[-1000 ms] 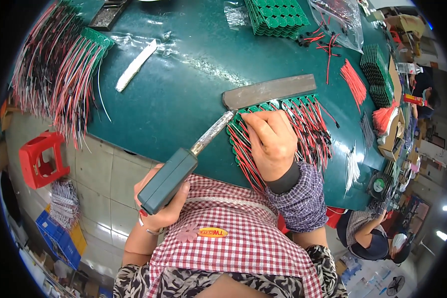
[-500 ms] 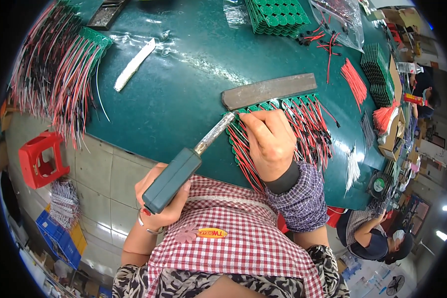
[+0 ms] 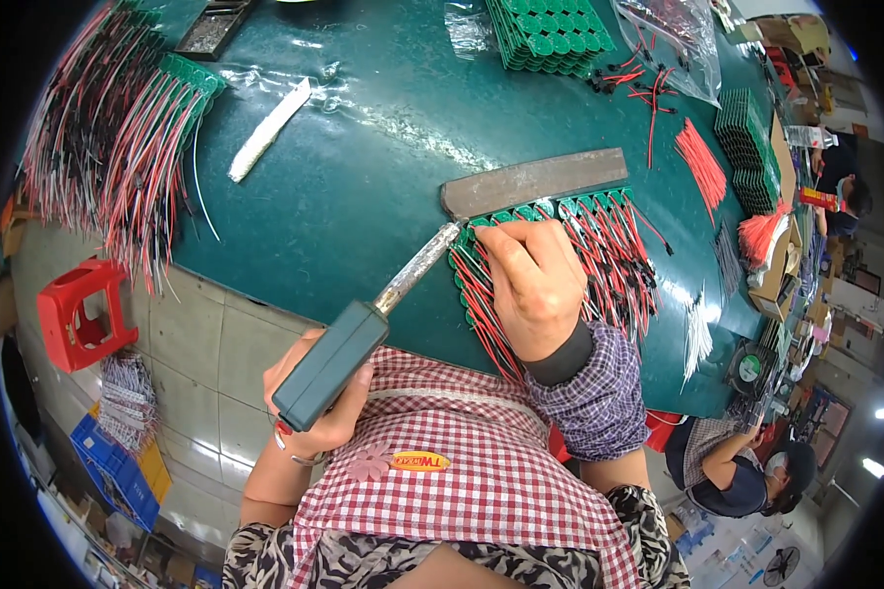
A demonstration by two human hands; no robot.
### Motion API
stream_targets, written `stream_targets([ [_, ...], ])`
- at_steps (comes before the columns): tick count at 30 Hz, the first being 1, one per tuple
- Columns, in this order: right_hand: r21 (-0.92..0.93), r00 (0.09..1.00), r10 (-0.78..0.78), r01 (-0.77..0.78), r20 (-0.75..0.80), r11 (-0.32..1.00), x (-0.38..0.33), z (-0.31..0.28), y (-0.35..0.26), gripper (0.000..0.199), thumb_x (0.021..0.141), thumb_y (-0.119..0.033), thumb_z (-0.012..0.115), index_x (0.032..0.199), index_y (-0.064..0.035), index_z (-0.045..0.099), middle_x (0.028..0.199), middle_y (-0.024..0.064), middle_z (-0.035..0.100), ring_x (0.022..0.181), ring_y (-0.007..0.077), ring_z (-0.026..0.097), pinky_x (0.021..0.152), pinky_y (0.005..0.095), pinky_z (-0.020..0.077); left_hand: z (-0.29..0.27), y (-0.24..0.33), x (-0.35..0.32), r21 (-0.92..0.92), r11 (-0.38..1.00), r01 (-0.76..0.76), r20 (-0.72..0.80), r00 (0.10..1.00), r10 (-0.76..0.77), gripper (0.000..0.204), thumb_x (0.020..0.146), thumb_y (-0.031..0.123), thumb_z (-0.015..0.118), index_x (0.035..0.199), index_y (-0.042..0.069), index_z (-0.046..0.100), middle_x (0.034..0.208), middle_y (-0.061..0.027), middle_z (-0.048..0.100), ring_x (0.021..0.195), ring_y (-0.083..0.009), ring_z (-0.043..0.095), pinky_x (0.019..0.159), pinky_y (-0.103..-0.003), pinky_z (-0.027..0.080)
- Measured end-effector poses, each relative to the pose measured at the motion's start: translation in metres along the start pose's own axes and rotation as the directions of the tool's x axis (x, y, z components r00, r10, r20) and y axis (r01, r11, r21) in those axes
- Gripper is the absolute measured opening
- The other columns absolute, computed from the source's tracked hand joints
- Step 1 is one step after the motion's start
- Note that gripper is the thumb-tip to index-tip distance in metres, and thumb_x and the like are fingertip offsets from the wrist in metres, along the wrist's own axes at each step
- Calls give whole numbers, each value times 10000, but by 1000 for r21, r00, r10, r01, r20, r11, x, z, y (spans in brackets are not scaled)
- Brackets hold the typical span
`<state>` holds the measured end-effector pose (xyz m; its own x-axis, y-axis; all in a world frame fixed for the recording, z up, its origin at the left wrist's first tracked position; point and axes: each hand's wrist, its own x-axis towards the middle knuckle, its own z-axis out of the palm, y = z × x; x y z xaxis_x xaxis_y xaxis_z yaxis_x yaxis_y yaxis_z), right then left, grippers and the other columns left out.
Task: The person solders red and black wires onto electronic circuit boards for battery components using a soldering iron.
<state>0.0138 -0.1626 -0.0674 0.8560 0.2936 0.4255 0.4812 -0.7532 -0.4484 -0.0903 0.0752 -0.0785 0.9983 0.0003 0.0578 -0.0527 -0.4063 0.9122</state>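
My left hand point(image 3: 316, 393) is wrapped round the dark green body of a soldering gun point(image 3: 332, 361). Its metal barrel slants up and right, the tip beside the left end of a row of round green circuit boards point(image 3: 521, 213). Red and black wires point(image 3: 609, 255) hang from the boards toward me. Over the boards my right hand point(image 3: 538, 285) is closed, thumb and forefinger pinched near the soldering tip. What sits between those fingertips is hidden. A grey metal bar point(image 3: 535, 182) lies along the far edge of the boards.
Wired boards point(image 3: 118, 147) pile up at the left table edge, near a white stick point(image 3: 270, 130). Bare green boards point(image 3: 550, 34) are stacked at the back. Red wires point(image 3: 700, 162) and white wires point(image 3: 696, 339) lie at right. A red stool point(image 3: 88, 314) stands on the floor; another person point(image 3: 742, 466) sits at right.
The soldering gun has drawn back slightly down and left with my left hand, its tip now a little farther from my right fingertips. My right hand stays almost in place.
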Motion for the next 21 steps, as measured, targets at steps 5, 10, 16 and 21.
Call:
stream_targets([
  [5,-1,1000,-1,1,1,1000,0,0,0,269,711,112,737,948,-9,699,843,96,641,751,253,616,627,346,502,1,1,1,-19,1000,-1,2,1000,1,234,687,-16,749,915,-45,707,878,-165,692,710,-257,699,629,-306,556],
  [10,-4,1000,-16,16,-1,1000,0,0,-1,267,712,114,733,949,-4,696,844,96,640,752,255,616,629,347,502,-1,10,14,20,997,-74,35,997,73,216,692,-23,750,903,-37,706,856,-144,681,704,-251,687,614,-305,545],
  [16,-30,999,-35,35,9,999,-2,0,0,290,692,115,733,954,-4,703,852,97,638,761,255,617,637,349,506,-1,13,18,22,994,-106,43,994,105,192,687,-35,748,873,-26,705,824,-127,662,679,-251,668,589,-304,530],
  [21,-44,999,-43,44,11,998,-1,0,1,300,682,115,733,956,-6,706,855,95,638,765,255,618,644,352,507,1,13,18,30,994,-105,36,994,104,178,685,-37,748,857,-22,706,823,-124,662,673,-247,665,580,-305,528],
])
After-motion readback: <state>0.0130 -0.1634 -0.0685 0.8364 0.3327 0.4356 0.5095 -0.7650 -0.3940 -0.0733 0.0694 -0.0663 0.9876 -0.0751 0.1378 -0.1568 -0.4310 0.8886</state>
